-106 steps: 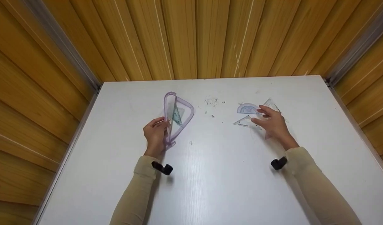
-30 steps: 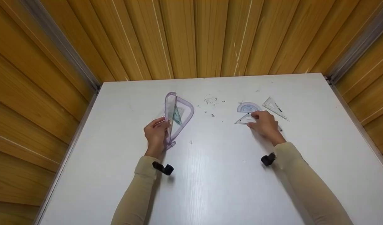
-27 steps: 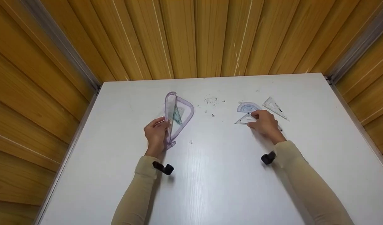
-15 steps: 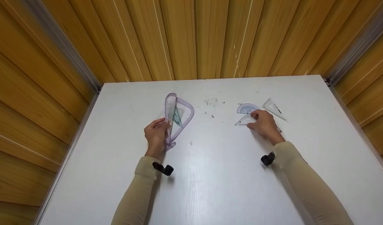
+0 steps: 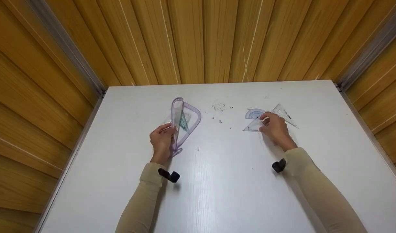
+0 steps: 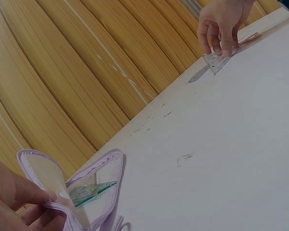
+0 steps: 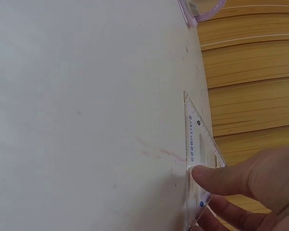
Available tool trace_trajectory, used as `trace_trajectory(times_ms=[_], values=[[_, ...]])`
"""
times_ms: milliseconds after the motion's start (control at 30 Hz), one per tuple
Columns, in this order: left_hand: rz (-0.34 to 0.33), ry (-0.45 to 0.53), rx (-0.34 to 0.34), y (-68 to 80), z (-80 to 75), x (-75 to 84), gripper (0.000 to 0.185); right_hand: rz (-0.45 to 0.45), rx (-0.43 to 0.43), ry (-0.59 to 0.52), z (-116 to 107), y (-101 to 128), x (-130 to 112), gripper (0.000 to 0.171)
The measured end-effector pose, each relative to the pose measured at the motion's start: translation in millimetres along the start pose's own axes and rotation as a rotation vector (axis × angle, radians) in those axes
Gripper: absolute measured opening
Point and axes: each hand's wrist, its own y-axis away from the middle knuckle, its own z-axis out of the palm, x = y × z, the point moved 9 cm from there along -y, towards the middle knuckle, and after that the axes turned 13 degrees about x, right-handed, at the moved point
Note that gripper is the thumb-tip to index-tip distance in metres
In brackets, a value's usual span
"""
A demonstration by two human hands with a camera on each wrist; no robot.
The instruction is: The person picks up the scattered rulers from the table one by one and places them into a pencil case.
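My left hand [image 5: 160, 139] pinches one edge of a clear zip pouch with purple trim [image 5: 198, 115], its mouth spread apart. Inside lies a teal set square [image 5: 183, 122] with another clear piece, as the left wrist view also shows. At the right, my right hand [image 5: 275, 129] grips a clear set square [image 5: 252, 125] between thumb and fingers; the right wrist view has this set square [image 7: 192, 139] tilted up from the table. Just behind it lies a blue protractor [image 5: 252, 113], partly covered. A second clear set square [image 5: 290, 119] lies beyond the right hand.
The white table [image 5: 217, 194] bears dark smudges [image 5: 219, 106] between the pouch and the protractor. Yellow wood-look panels [image 5: 217, 42] stand behind the table and at both sides.
My right hand came down with spread fingers and took hold of the front set square, which is now raised slightly and overlaps the protractor. My left hand keeps its hold on the pouch.
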Motion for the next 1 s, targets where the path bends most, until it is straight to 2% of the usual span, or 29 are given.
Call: trace_trajectory(times_ms=[233, 400, 700, 1000], values=[[0.012, 0.000, 0.002, 0.9, 0.0, 1.4, 0.022, -0.049, 0.057, -0.037, -8, -1, -2, 0.025], [-0.004, -0.016, -0.001, 0.9, -0.6, -0.1, 0.022, -0.038, 0.077, -0.058, -12, -3, 0, 0.021], [0.007, -0.008, -0.002, -0.5, -0.4, 0.2, 0.023, -0.010, 0.070, -0.118, -14, -6, 5, 0.020], [-0.005, -0.019, -0.004, -0.8, -1.5, -1.2, 0.023, 0.057, 0.035, -0.154, -17, -5, 8, 0.025]])
